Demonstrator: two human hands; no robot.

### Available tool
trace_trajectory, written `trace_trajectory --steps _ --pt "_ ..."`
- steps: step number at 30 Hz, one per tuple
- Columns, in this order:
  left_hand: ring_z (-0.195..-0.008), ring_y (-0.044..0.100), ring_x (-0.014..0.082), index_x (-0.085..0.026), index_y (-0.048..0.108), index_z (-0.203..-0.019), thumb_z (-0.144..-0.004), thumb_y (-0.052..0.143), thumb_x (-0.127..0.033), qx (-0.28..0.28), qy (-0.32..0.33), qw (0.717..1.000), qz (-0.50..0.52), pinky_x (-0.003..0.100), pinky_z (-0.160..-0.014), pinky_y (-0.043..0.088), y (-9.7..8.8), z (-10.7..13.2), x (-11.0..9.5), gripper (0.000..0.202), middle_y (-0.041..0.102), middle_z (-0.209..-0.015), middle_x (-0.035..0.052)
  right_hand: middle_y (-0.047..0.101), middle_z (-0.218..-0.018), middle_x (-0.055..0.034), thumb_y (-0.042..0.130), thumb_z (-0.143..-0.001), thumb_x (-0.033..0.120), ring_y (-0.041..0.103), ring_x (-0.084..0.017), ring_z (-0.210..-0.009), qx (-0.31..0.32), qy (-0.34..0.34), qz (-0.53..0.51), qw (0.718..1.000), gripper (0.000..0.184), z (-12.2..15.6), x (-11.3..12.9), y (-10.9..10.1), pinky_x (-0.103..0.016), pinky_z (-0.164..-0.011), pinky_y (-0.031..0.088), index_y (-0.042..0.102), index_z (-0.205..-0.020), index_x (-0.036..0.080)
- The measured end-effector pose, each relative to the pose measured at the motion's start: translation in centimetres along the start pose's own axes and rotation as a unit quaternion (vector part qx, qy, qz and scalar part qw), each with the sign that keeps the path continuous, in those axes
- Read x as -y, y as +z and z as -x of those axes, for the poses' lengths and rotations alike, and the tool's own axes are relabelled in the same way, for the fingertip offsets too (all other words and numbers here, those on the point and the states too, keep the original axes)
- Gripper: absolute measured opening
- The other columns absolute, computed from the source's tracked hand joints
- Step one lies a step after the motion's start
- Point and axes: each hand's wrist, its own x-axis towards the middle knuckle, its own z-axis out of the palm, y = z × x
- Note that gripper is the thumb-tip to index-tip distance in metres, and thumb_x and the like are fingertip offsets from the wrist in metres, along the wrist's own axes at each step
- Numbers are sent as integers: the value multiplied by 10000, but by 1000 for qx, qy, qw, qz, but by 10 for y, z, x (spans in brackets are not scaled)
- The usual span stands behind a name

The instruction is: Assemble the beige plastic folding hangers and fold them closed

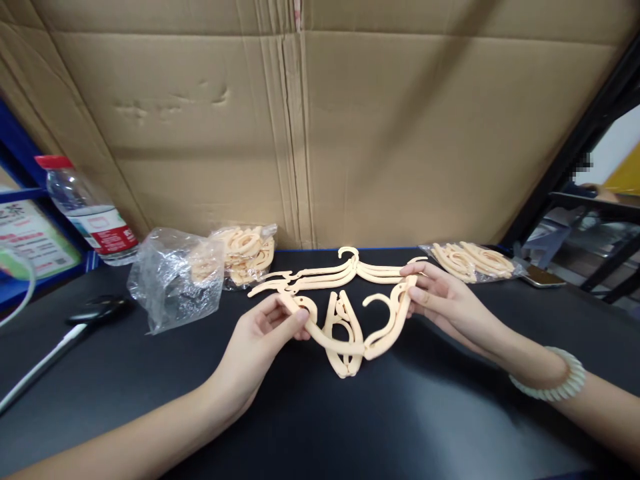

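Note:
A cream folding clothes hanger [343, 347] is held up between my two hands, bent into a wide V with its curved hook inside. My left hand [267, 333] pinches the end of one arm between thumb and fingers. At the other end, my right hand [445, 300] grips the tip of the second arm. Below and behind it a folded hanger [353, 327] lies on the black table [370, 427]. Farther back, unfolded hangers [325, 272] lie close together, their hook pointing away from me; my right hand partly covers their right end.
Clear bags of folded hangers [247, 257] lie at the back left, another bag [475, 260] at the back right beside a phone [543, 275]. A crumpled plastic bag [175, 280], a red-capped bottle [103, 213] and a white cable [43, 367] are left. Cardboard [210, 120] stands behind.

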Motion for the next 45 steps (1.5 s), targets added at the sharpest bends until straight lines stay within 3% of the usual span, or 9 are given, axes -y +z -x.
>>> trace_trajectory --steps 3,7,14,19,22,27,33,38,45 --pt "-640 550 106 -148 607 -743 -789 729 -317 28 -22 999 -12 199 -560 470 6 7 -4 214 616 -739 9 596 -728 26 738 -777 360 584 -117 -610 -12 15 -50 999 284 5 4 14 -270 -598 541 510 -884 230" --pt "-600 548 99 -143 624 -802 -803 711 -354 59 -31 998 -14 197 -530 479 14 16 -8 229 621 -737 15 607 -694 14 769 -750 338 603 -115 -633 10 28 -51 998 297 11 8 26 -262 -640 553 512 -710 194" --pt "-616 586 107 -150 631 -825 -793 722 -343 67 -27 997 -19 200 -551 516 16 18 -8 215 649 -760 16 666 -976 -55 658 -868 311 648 -172 -933 207 22 -12 978 146 22 17 32 -328 -873 528 702 -942 193" --pt "-669 632 127 -160 651 -905 -797 724 -308 96 -41 995 1 208 -587 537 16 18 -5 197 686 -807 26 562 -1221 -74 600 -909 269 583 -214 -1143 299 32 -7 954 283 28 23 37 -370 -979 481 667 -1183 269" --pt "-750 658 150 -164 651 -979 -794 730 -280 112 -46 993 17 222 -633 553 16 21 -4 231 704 -881 41 521 -1257 -75 602 -909 271 585 -217 -1135 296 48 -17 954 339 29 21 37 -371 -960 499 631 -1246 295" --pt "-867 662 173 -184 631 -1139 -830 699 -255 130 -18 991 1 251 -718 563 17 23 -5 325 707 -1054 66 470 -1312 -79 639 -889 265 627 -163 -976 279 61 -15 958 382 31 15 36 -275 -778 566 612 -1269 300" --pt "-1046 636 201 -252 624 -1206 -866 668 -264 154 -4 988 -21 291 -909 530 15 25 -6 343 688 -1167 33 452 -1376 -99 629 -896 261 616 -176 -1014 267 39 15 963 386 33 16 37 -254 -749 575 602 -1281 274" --pt "-1046 641 202 -269 621 -1223 -880 654 -272 176 -9 984 -1 292 -906 532 15 26 -6 345 681 -1184 25 418 -1441 -114 604 -910 254 643 -167 -977 251 16 47 967 382 36 17 38 -248 -712 583 592 -1292 272" --pt "-1030 640 193 -283 615 -1243 -881 653 -265 184 -6 983 -12 270 -885 526 14 25 -6 365 674 -1198 23 454 -1462 -84 552 -934 199 616 -180 -1089 219 -80 168 958 380 38 20 38 -232 -727 569 579 -1300 297"
